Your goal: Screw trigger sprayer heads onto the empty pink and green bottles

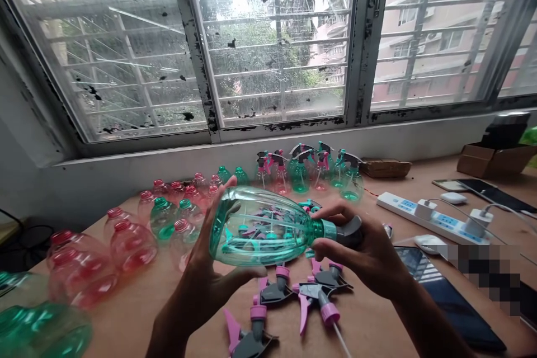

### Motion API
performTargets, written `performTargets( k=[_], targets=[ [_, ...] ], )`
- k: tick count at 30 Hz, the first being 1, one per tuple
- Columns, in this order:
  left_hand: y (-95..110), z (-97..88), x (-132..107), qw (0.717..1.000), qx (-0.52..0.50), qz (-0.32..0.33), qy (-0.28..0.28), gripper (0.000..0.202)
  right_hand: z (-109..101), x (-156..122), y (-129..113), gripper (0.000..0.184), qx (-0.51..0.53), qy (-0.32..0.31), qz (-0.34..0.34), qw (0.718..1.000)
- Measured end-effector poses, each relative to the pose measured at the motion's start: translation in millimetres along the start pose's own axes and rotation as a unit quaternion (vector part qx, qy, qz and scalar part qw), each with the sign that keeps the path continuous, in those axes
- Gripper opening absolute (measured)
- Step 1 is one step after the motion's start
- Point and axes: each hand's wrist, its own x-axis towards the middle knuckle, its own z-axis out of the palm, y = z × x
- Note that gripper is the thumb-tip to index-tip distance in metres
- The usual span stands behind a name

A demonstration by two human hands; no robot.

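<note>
A clear green spray bottle (260,229) lies sideways in the air between my hands, its neck pointing right. My left hand (210,257) wraps the base end, thumb below and fingers behind. At the neck, my right hand (361,251) closes round the green collar and dark spray head (350,232), which sits on the bottle's mouth. A straw shows through the clear wall. Below the bottle, several loose trigger spray heads (274,291) in grey and pink lie on the table, one with its straw (342,341) toward me.
Open red bottles (132,246) and green bottles (163,215) crowd the left side. Bottles with spray heads (300,176) stand by the window wall. A power strip (432,218), a tablet (444,296) and a cardboard box (495,159) occupy the right.
</note>
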Motion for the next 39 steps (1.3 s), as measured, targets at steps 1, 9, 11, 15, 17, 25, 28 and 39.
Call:
performTargets(
  k=[1,9,11,15,17,25,28,39],
  targets=[
    [2,-1.2,1,1.000,0.006,0.000,-0.001,0.118,0,0,0,0.031,0.005,0.000,0.000,1.000],
    [-5,0.1,1,0.998,0.038,0.052,0.017,0.100,-2,-1,7,0.029,0.096,-0.031,0.015,0.995],
    [-4,-0.7,0,0.998,0.048,0.036,0.017,0.104,0,-1,4,0.032,0.051,-0.016,0.007,0.999],
    [4,-6.4,4,0.996,0.072,0.040,0.026,0.115,1,-1,0,0.032,-0.030,-0.007,-0.018,0.999],
    [6,-7.9,6,0.996,0.069,0.044,0.031,0.110,1,-1,1,0.032,-0.025,-0.004,-0.021,0.999],
    [0,2.0,4,0.992,0.048,0.098,0.070,0.099,1,-3,8,0.031,0.069,-0.022,0.007,0.997],
    [4,-0.2,5,0.996,0.028,0.065,0.044,0.115,3,-3,7,0.034,0.004,0.001,-0.022,1.000],
    [2,-1.5,3,0.995,0.043,0.072,0.056,0.096,1,-4,4,0.034,0.106,-0.039,0.017,0.994]
  ],
)
